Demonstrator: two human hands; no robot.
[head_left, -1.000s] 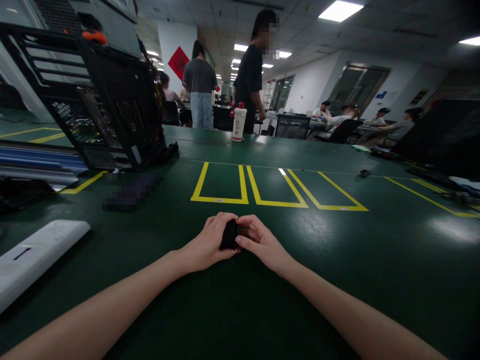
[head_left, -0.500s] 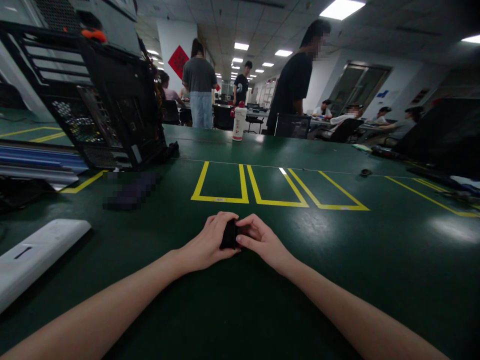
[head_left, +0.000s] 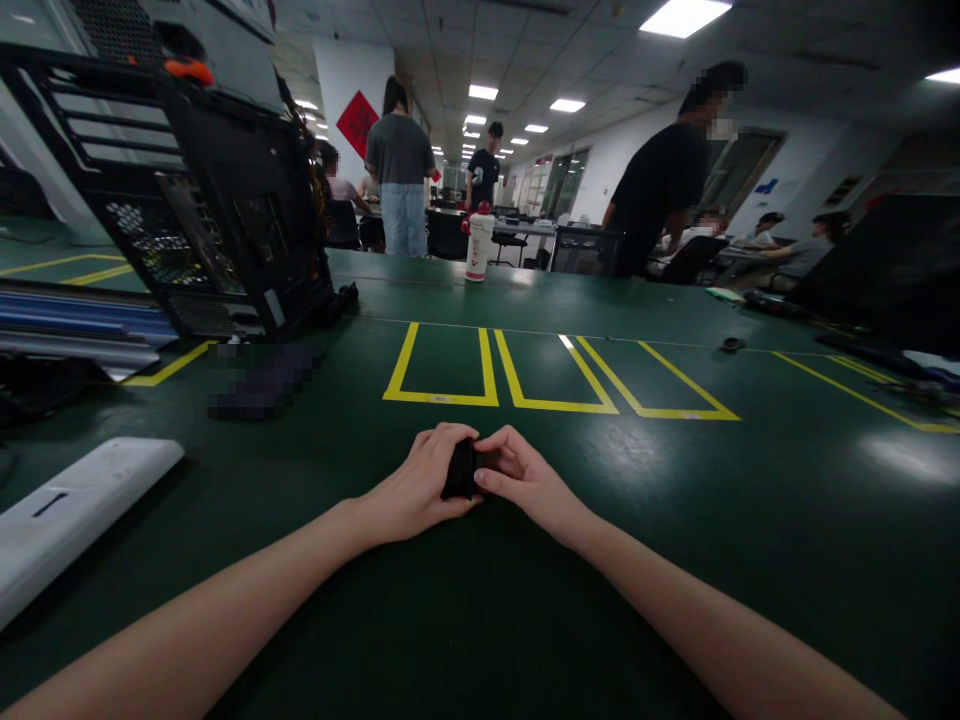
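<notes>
A small black object (head_left: 460,470) stands on the green table (head_left: 465,620), in front of me; its kind is too dark to make out. My left hand (head_left: 420,480) is closed round it, thumb on the near side and fingers over the far side. From the right, my right hand (head_left: 529,485) touches the object's right edge with its thumb and fingertips, its fingers curled. Part of the object is hidden by my fingers. Beyond my hands, yellow tape outlines (head_left: 441,399) mark the tabletop.
An open black computer case (head_left: 270,220) stands at the left back. Nearer lie a blurred dark item (head_left: 262,385) and a long white case (head_left: 82,510). A white bottle (head_left: 477,248) with a red lid stands at the far edge. A small black ring-like item (head_left: 731,345) lies right.
Both my hands hold nearly the same pose around the black object. In the background, a person in a black shirt has moved to the right and leans forward.
</notes>
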